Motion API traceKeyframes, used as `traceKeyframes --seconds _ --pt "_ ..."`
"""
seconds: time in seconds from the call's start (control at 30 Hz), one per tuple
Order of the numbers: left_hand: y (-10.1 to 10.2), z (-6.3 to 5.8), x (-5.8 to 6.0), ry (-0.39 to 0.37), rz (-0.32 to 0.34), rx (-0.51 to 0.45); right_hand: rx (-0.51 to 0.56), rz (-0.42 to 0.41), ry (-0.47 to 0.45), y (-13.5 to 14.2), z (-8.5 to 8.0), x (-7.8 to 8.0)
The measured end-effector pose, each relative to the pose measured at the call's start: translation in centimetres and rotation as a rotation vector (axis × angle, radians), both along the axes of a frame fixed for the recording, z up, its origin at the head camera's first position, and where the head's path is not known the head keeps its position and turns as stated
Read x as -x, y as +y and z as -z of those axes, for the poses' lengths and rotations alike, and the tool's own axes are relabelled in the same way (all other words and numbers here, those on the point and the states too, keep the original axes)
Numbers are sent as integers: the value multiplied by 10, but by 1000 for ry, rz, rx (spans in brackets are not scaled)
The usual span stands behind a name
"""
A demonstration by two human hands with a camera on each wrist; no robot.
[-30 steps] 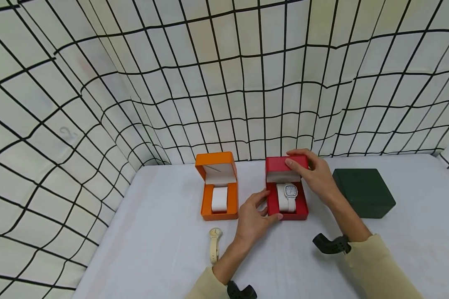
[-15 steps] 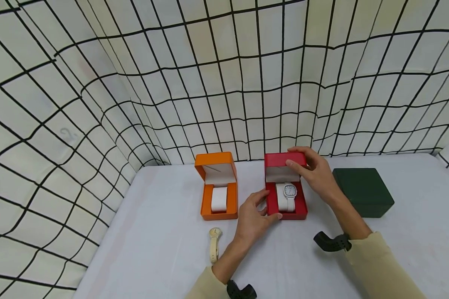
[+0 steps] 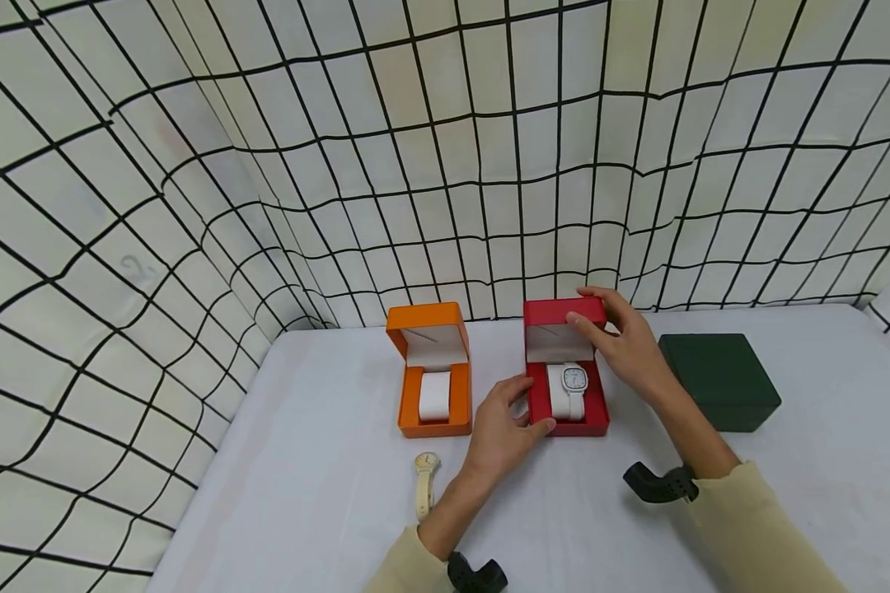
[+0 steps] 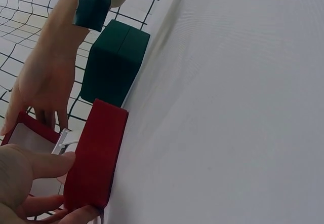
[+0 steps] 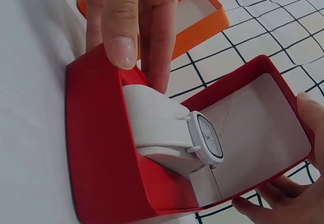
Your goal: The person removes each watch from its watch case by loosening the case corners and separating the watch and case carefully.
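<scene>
A red watch box (image 3: 597,424) stands on the table with its lid (image 3: 556,311) raised. Inside, a white watch (image 3: 574,380) is wrapped round a white cushion. My left hand (image 3: 498,432) grips the box's base at its front left corner, thumb on the front edge and fingers along the left side. The lid's right side is held by my right hand (image 3: 626,346), thumb at the front and fingers behind. In the right wrist view the watch (image 5: 206,138) faces the white lining of the lid.
Left of the red box stands an opened orange watch box (image 3: 408,424) with a bare white cushion. A cream watch (image 3: 425,482) lies in front of it. To the right is a closed green box (image 3: 719,375). A black-lined white grid (image 3: 445,165) rises behind the table.
My right hand has tilted the red lid farther up and back, so more of its white lining shows. My left hand has stayed at the base, its thumb shifting slightly left.
</scene>
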State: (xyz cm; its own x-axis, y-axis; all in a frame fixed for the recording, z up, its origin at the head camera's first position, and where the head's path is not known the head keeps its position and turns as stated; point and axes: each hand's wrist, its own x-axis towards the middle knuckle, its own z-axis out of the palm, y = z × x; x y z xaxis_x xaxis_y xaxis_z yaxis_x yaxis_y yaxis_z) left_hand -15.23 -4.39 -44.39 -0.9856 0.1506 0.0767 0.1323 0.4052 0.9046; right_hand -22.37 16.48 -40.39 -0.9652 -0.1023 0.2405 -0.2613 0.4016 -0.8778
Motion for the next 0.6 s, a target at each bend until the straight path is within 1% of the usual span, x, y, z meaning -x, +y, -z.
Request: traceKeyframes --seconds 0.17,0.3,0.43,0.6 --pt "0 -2 -1 -14 -7 -11 -18 33 21 1 0 -8" --pt "0 -2 -1 -19 -14 -12 -26 48 56 4 2 -17" --pt "1 -2 0 -19 -18 -14 -44 60 123 6 5 -25" --pt "1 -1 1 -25 -21 -15 -69 92 241 8 7 -34"
